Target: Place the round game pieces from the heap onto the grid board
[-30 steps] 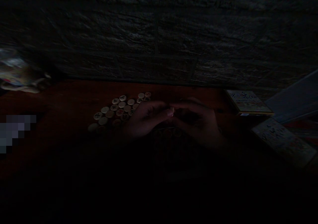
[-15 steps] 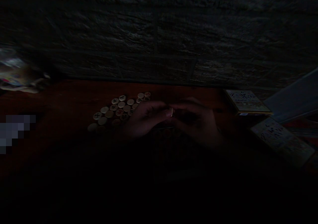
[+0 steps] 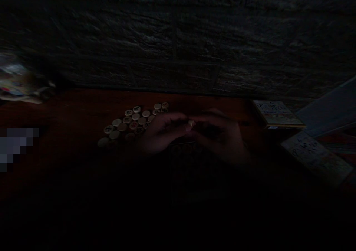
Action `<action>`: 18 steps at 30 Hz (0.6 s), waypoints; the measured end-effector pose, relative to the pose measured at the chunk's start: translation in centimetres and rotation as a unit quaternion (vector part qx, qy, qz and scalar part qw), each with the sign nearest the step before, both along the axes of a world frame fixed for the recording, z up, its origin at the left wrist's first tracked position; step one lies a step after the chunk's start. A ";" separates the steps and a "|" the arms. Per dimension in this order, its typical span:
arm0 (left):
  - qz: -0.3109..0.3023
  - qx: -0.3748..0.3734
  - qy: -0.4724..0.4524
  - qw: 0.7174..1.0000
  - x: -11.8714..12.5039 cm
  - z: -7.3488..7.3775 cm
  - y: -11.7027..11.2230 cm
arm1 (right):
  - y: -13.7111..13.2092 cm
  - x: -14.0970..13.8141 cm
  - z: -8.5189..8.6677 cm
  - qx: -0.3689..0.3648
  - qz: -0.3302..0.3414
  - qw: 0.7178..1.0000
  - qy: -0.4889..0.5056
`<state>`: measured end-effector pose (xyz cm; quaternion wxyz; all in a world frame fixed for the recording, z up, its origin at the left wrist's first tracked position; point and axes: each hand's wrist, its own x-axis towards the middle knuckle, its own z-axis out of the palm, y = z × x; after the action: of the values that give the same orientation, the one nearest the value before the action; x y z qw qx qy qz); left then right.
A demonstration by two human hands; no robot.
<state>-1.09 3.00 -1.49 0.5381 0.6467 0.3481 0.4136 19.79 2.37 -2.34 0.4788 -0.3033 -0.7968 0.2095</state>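
In dim light, my left hand (image 3: 162,132) and my right hand (image 3: 226,137) meet above the dark wooden table (image 3: 83,106). Pinched between their fingertips is a small pale xiangqi piece (image 3: 191,124); its marking is hard to read. Both hands are closed on it. Below them, deep in shadow, faint round shapes show in what looks like a box or tray (image 3: 185,143). Left of my left hand lie several round xiangqi pieces (image 3: 136,117), some with black or red characters and some plain side up. My left hand hides part of this group.
A flat illustrated box (image 3: 278,113) lies at the back right, with a similar lid or box (image 3: 317,158) in front of it. Behind the table rises a dark stone wall (image 3: 178,39). A pale, blurred object (image 3: 19,82) stands at the far left.
The piece between my fingertips has turned a little and more of its pale surface shows. My hands stay in nearly the same place.
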 end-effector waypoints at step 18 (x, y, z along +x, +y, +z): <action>0.010 0.015 -0.011 1.000 -0.2 -0.3 0.2 | -0.3 -0.1 0.3 0.012 -0.035 0.999 -0.028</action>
<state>-1.26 3.25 -1.79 0.5284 0.6465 0.3425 0.4308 19.74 2.09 -2.06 0.4671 -0.3314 -0.8010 0.1744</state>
